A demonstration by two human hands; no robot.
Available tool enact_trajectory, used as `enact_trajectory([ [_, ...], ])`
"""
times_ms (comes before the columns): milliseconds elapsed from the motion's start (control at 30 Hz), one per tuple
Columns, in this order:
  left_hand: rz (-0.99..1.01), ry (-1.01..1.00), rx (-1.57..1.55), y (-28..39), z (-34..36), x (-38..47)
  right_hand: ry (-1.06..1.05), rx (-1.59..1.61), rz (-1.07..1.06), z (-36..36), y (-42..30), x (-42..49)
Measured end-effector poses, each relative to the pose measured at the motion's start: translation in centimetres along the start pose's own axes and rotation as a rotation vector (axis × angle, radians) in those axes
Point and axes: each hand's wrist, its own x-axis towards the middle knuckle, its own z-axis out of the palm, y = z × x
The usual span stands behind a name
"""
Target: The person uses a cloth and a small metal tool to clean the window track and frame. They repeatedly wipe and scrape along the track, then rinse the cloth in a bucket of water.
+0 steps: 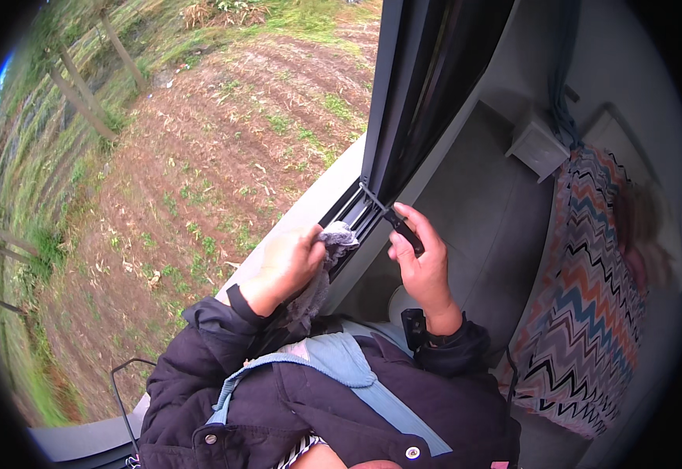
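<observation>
My left hand (287, 267) pinches a crumpled grey cloth (312, 296), part of which bunches up above the fingers while the rest hangs towards my body. Just beneath lies the dark sliding-window track (349, 212) with its parallel grooves. Between the thumb and fingers of my right hand (424, 264) is a slim tool with a black handle (404, 230). Its thin shaft points up and left, and the tip ends by the foot of the dark window sash (399, 111). Whether that tip touches the frame, I cannot tell.
Outside the window opening, a pale ledge (294, 220) borders a tilled field (212, 164) with trees beyond. Indoors, a bed with a zigzag-patterned cover (587, 316) and a small white bedside table (539, 143) stand on the grey floor (475, 193). A blurred shape rests on the bed.
</observation>
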Motion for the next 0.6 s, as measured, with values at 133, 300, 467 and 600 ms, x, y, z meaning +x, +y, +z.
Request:
enact_trajectory([
  [133, -0.092, 0.063, -0.27, 1.1, -0.9, -0.5, -0.026, 0.106, -0.055, 0.5, 4.6, -0.1],
  [300, -0.143, 0.078, -0.589, 0.4, -0.5, -1.9, -0.087, 0.089, 0.041, 2.5, 5.1, -0.4],
  [467, -0.129, -0.015, -0.663, 1.3, -3.1, -2.5, -0.16, 0.177, 0.029, 4.7, 4.9, -0.2],
  [600, -0.027, -0.044, -0.65, 1.3, -3.2, -3.1, -0.237, 0.092, -0.115, 5.7, 5.6, -0.2],
])
